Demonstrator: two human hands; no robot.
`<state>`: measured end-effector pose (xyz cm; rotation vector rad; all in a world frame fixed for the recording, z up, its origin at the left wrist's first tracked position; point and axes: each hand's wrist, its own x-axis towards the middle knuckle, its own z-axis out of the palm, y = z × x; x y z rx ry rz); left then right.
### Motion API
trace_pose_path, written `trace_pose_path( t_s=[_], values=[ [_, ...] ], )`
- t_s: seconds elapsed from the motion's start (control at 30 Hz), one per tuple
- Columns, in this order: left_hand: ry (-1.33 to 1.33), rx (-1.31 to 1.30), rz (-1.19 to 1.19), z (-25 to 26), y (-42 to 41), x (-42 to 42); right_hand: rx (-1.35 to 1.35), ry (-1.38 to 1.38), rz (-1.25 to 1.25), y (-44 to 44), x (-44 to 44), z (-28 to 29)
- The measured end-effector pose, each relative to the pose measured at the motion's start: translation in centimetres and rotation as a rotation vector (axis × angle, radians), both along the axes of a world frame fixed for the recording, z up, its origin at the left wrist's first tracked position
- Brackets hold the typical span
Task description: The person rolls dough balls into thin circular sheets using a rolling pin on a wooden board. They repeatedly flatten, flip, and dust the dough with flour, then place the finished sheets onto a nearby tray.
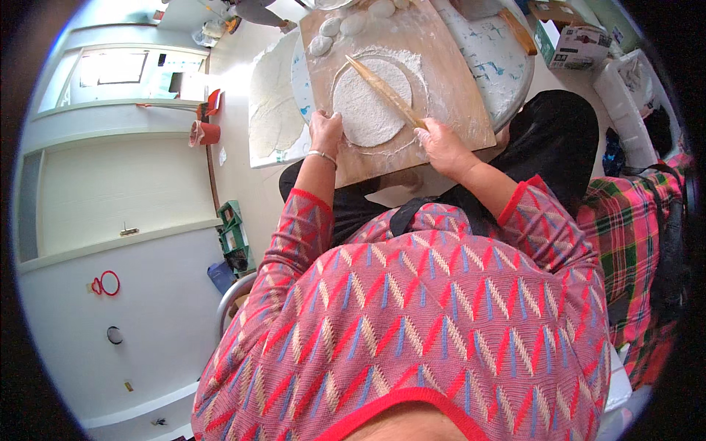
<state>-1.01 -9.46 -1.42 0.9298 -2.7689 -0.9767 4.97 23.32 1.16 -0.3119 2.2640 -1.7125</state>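
Observation:
A flat round sheet of dough (364, 110) lies on a floured wooden board (458, 105). Across its upper right side runs a tapered wooden rolling pin (380, 91), slanting from upper left to lower right. My right hand (444, 146) grips the pin's near end. At the dough's left edge is my left hand (326, 132), its thumb against or just beside the rim; whether it pinches the dough or the board's edge cannot be told. Loose flour (408, 59) rings the dough. Several floured dough pieces (331, 26) sit along the board's far left side.
The board rests on a round, white, blue-flecked table (496, 82). A thin pale sheet (273, 105) covers a white slab on the left. A wooden-handled tool (517, 32) lies at the table's right. Beyond are a cardboard box (579, 47) and a white plastic crate (623, 110).

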Motion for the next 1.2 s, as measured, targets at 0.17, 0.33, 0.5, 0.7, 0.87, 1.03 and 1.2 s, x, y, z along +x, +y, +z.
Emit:
trace_pose_path(
  t_s=[0.17,0.33,0.5,0.7,0.87,1.03,1.2],
  values=[
    [-0.158,0.188,0.032,2.0,2.5,-2.0,-0.113,-0.186,-0.025,-1.3,1.2,-0.3],
    [0.041,-0.09,-0.071,2.8,3.4,-0.6,-0.174,-0.187,0.027,-2.7,0.7,-2.8],
    [0.314,-0.246,-0.291,5.6,8.6,-1.5,-0.148,-0.212,0.046,-2.6,0.5,-2.5],
    [0.503,0.277,-0.506,8.2,13.5,-2.3,-0.583,-0.647,0.121,-1.3,-0.5,-2.6],
    [0.41,-0.607,-0.471,2.3,5.0,2.3,-0.869,-0.916,0.236,1.2,-1.2,0.1],
    [0.12,-0.558,-0.674,-1.1,7.4,8.8,-1.046,-0.926,0.275,2.4,-2.5,2.2],
    [0.07,-0.55,-1.196,4.4,17.4,5.0,-1.162,-0.882,0.29,3.4,-4.1,2.8]
  ],
)
